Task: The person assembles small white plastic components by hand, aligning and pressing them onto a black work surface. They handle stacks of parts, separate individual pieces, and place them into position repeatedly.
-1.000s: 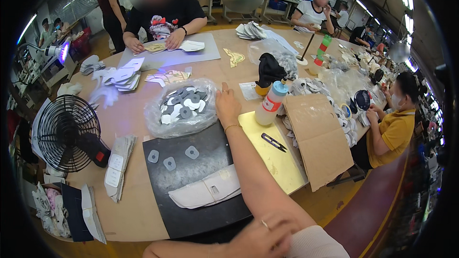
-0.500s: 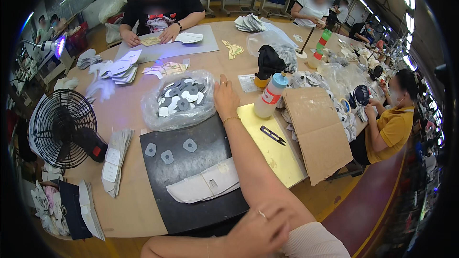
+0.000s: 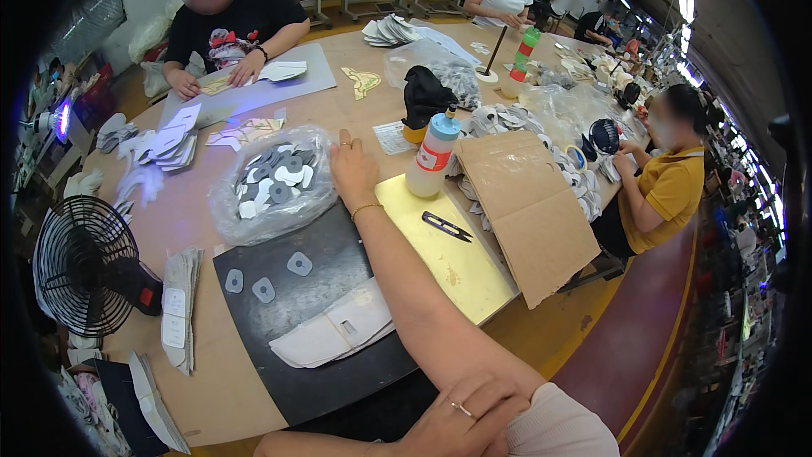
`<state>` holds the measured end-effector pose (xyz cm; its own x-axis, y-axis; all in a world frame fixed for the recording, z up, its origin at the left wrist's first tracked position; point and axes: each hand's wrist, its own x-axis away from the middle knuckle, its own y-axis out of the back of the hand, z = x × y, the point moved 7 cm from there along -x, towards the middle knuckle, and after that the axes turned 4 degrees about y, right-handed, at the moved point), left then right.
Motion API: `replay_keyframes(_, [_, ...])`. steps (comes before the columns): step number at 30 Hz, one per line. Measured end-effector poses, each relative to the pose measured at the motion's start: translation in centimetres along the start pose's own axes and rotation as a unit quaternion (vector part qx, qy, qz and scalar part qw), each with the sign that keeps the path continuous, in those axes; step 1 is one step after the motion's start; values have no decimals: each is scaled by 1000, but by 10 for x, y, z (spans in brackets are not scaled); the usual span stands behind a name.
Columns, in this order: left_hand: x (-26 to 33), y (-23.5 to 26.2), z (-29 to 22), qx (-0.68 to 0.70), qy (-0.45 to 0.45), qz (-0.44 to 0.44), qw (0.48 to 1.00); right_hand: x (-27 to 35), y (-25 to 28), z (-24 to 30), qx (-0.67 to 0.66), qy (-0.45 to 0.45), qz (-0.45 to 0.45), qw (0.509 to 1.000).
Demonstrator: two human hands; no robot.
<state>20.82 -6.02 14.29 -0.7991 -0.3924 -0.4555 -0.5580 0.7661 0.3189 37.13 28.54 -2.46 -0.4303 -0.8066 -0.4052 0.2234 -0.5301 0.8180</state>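
Note:
My right hand [image 3: 353,171] lies on the table, fingers stretched forward and holding nothing. It is beside a clear plastic bag [image 3: 228,218] of grey and white cut pieces. My left hand [image 3: 465,415] reaches across, fingers together and curled over my right arm [image 3: 431,322] near the light sleeve; part of its grip is hidden. Left of that arm, a black mat [image 3: 296,402] bears several small grey pieces [image 3: 264,290] and a banded stack of white pieces [image 3: 334,330]. On the right, thread snips [image 3: 447,227] lie on a yellow board [image 3: 423,267].
A blue-capped bottle [image 3: 427,161] stands on the yellow board, near a leaning cardboard sheet [image 3: 529,211]. At left are a black fan [image 3: 89,267] and a banded stack [image 3: 178,313]. Co-workers sit across the table and on the right; one person's hands [image 3: 248,68] handle pieces.
The whole view has shifted, with the table's things now further left. My left hand, blurred and bent before, now rests against my right arm. My right hand keeps its place beside the bag.

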Motion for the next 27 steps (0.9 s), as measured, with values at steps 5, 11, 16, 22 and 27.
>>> replay_keyframes(5, [-2,10,25,-64,30,-39,997,2,1,1,18,14,-31,999])
replay_keyframes(11, [-11,26,38,-167,73,-18,983,1,0,7,19,27,-24,999])
replay_keyframes(16, [-12,30,58,-162,119,-33,979,2,-2,2,16,18,-26,999])
replay_keyframes(22, [-1,-7,9,-17,9,56,998,2,1,2,15,8,-9,1000])
replay_keyframes(27, [7,-25,23,-16,-14,76,997,2,0,6,12,8,2,1000])
